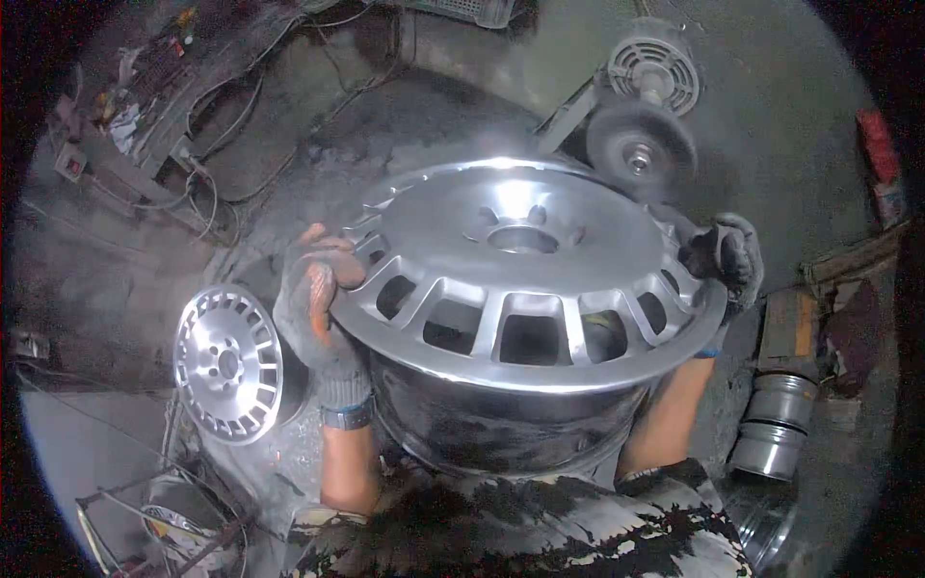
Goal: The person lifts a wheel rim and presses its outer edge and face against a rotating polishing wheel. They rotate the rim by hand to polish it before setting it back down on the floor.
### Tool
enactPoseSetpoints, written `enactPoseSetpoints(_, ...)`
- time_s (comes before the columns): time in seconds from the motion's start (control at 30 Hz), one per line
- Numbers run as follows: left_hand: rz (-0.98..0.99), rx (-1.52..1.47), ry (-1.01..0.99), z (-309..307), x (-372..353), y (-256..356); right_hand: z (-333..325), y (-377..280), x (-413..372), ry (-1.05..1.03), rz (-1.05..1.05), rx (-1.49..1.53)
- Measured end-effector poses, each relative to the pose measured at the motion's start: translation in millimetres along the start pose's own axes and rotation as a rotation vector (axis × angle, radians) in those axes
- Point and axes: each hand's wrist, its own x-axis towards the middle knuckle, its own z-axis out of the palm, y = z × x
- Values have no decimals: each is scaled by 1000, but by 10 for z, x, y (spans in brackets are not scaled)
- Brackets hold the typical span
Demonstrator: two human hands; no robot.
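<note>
A large silver alloy wheel rim [525, 275] fills the middle of the view, face up and tilted, close against my patterned clothing. My left hand [323, 294], in a grey glove with orange-stained fingertips, grips its left edge. At the right edge, my gloved right hand [727, 255] is closed on the same rim, its fingers partly hidden in shadow. Beyond the far edge of the rim stands a round buffing wheel [636, 149], blurred as if spinning, on the shaft of an electric motor [655, 72].
Another bright wheel rim [228, 364] leans at the left. Stacked silver rims [776, 424] lie at the lower right. Cables and a switch box [70, 164] run along the left wall. A metal frame [159, 515] stands at the lower left.
</note>
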Motion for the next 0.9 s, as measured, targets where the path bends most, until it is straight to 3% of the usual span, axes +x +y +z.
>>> enactPoseSetpoints(0.2,174,130,-93,37,-7,77,-21,-51,-31,-16,43,32)
enactPoseSetpoints(0.37,64,-7,-83,69,-32,12,-235,-199,-203,13,-137,-202)
enactPoseSetpoints(0.53,10,-73,-124,-18,27,-150,-143,-617,-522,127,-104,-290)
enactPoseSetpoints(0.57,25,-113,-141,-17,57,-137,-160,-615,-538,94,-28,-123)
enactPoseSetpoints(0.7,-56,-156,-138,-37,-1,8,-66,-620,-564,110,0,-90)
enactPoseSetpoints(0.83,53,85,-183,-83,-78,199,58,-537,-459,85,-31,-110)
enactPoseSetpoints(0.9,9,72,-90,14,-142,298,66,-478,-431,81,-51,-108)
